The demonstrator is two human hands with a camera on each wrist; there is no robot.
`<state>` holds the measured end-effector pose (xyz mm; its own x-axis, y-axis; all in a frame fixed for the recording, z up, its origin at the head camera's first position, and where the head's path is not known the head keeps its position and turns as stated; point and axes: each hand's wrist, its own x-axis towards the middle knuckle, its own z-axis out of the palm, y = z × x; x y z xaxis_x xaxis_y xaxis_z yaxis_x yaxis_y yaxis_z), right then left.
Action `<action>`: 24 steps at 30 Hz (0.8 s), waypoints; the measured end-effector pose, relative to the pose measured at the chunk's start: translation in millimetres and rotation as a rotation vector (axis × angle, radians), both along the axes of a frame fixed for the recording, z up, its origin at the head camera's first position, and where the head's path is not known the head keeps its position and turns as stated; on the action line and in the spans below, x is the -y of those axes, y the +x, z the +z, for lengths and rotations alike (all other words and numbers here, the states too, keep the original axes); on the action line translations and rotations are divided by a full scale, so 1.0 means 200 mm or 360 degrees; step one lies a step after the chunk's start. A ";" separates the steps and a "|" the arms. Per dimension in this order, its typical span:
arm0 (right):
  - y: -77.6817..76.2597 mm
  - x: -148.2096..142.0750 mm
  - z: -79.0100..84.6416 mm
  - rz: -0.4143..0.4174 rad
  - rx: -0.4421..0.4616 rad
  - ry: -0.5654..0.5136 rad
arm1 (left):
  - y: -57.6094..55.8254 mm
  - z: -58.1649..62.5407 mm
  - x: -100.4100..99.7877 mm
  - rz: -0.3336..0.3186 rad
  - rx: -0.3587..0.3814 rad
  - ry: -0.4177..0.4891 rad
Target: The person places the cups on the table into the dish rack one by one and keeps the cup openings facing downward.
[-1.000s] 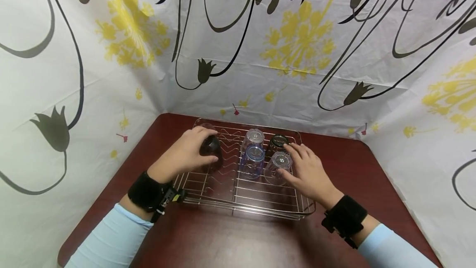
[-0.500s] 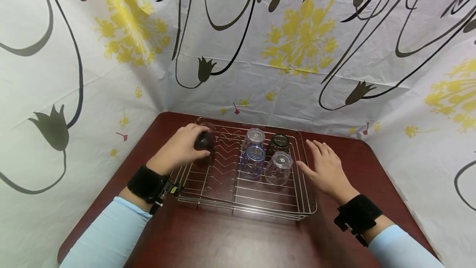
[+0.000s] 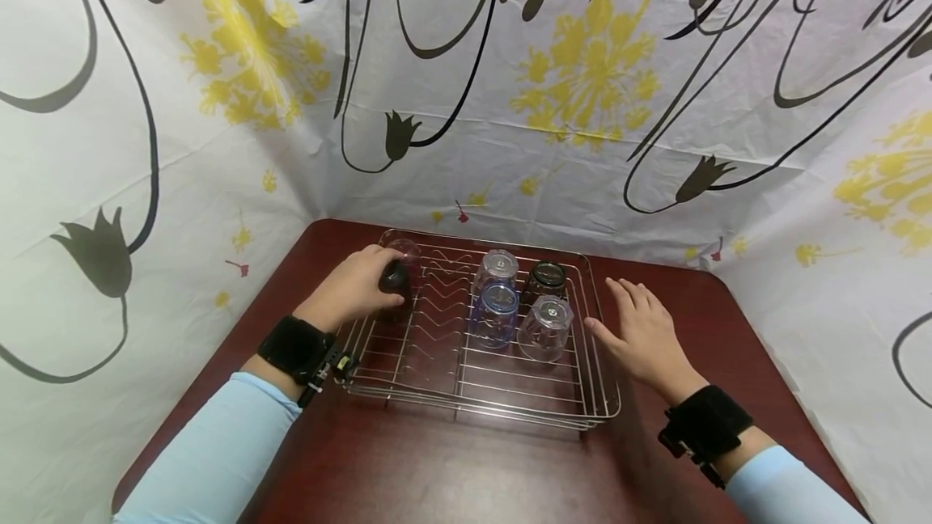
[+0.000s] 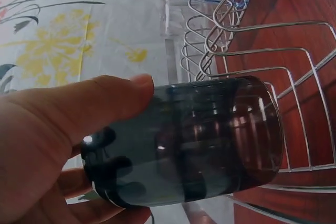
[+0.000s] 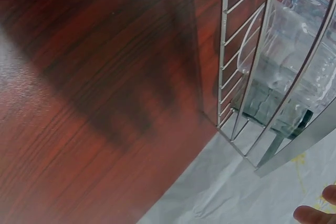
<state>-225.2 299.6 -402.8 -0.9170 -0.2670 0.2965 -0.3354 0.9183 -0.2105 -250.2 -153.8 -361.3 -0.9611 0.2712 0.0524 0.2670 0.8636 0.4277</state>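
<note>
My left hand (image 3: 353,285) grips a dark tinted drinking glass (image 4: 184,145) round its base end, its rim facing down at the left part of the wire dish rack (image 3: 520,419). Whether that rim touches the wires I cannot tell. Just behind it stands another see-through glass (image 3: 408,249), partly covered by the fingers. Beyond the rack's right side, my right hand (image 3: 644,338) hovers with fingers spread and holds nothing. Nearest to it is a clear faceted glass (image 3: 546,334), upside down in the rack; a dark green glass (image 3: 546,277) stands behind that one.
A blue-tinted glass (image 3: 495,318) and a clear glass (image 3: 498,265) also stand upside down mid-rack. Wavy wire dividers (image 3: 440,314) run along the rack's left half. A reddish-brown table (image 3: 466,467) lies below, and a flowered curtain (image 3: 466,144) encloses it.
The dark glass, in my left hand, has moved left and slightly forward over the rack. My right hand has drawn away from the clear faceted glass to the right, beyond the rack.
</note>
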 end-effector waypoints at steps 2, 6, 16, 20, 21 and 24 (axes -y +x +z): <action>0.01 -0.01 0.00 -0.0011 0.0012 0.0003 | -0.01 0.00 0.00 0.0010 0.0020 -0.0010; 0.02 -0.03 -0.02 -0.0032 0.0027 0.0013 | -0.03 -0.02 0.00 0.0013 0.0047 -0.0035; 0.04 -0.05 -0.04 -0.0036 0.0040 -0.0011 | -0.06 -0.02 -0.02 -0.0048 0.0051 -0.0129; 0.04 -0.06 -0.05 -0.0041 0.0042 -0.0006 | -0.07 -0.02 -0.03 -0.0070 0.0046 -0.0147; 0.04 -0.06 -0.06 -0.0042 0.0041 -0.0004 | -0.07 -0.03 -0.03 -0.0072 0.0048 -0.0151; 0.05 -0.08 -0.07 -0.0049 0.0030 -0.0003 | -0.09 -0.03 -0.03 -0.0072 0.0057 -0.0177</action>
